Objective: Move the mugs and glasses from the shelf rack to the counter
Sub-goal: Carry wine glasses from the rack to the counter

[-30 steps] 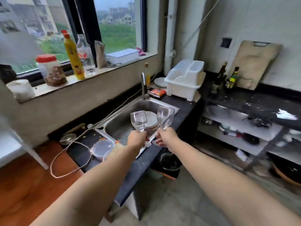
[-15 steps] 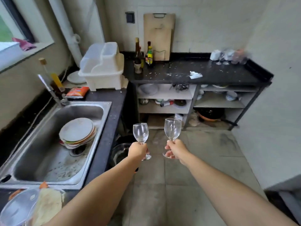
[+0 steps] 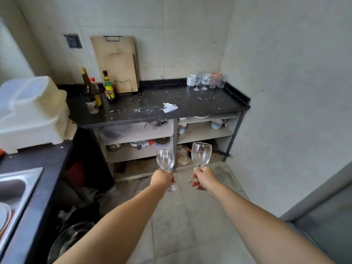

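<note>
Both wine glasses, the left (image 3: 165,159) and the right (image 3: 201,154), are clear, smooth glass with bright glints on the bowls. The worktop (image 3: 190,103) is dark, polished stone, speckled with pale crumbs and carrying a crumpled white paper scrap (image 3: 170,107) near its front edge. At its back edge leans a pale, matt wooden board (image 3: 116,63) with a thin metal handle. The glassware (image 3: 207,80) in the back right corner looks clear and glossy. The bottles (image 3: 95,92) at the left end are glossy. The sink (image 3: 17,189) is brushed metal. The crate (image 3: 32,113) is white matt plastic. The floor (image 3: 190,225) is dull, grimy tile; the wall (image 3: 285,92) is rough, matt plaster.
</note>
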Demonstrator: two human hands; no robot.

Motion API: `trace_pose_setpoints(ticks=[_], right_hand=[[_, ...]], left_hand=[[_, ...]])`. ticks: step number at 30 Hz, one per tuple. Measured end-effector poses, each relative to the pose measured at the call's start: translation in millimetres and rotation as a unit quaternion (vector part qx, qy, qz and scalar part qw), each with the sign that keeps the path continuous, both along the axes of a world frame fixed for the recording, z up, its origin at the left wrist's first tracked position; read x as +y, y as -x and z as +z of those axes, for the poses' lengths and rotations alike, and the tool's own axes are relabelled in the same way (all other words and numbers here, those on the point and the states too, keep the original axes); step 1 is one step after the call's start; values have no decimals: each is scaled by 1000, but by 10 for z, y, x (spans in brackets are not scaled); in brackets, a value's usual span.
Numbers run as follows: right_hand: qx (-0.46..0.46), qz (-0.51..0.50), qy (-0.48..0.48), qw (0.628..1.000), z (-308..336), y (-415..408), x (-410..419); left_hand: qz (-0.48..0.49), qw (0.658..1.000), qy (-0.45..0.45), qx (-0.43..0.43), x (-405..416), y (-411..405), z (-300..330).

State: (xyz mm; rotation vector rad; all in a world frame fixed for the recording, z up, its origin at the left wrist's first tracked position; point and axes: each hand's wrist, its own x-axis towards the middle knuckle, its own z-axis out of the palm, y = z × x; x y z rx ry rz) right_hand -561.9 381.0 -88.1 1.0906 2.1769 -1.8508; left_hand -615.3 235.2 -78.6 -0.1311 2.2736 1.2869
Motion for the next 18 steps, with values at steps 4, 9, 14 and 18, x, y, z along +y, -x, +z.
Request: trace_pose_setpoints(ticks=[4, 9, 14, 18], right_hand=[[0, -2, -11, 1000, 125, 268, 811], [8, -30, -11, 999, 181, 516, 1612], [8, -65, 4, 998, 113, 947, 2319], [14, -76, 11, 997, 62, 1387, 2809]], left_hand=[[-19, 1000, -13, 10, 811, 313, 117], [-49, 999, -19, -5, 1638, 608, 217], [-61, 997, -37, -23, 2351, 1058, 169], [-80, 996, -14, -35, 2884, 1599, -38]])
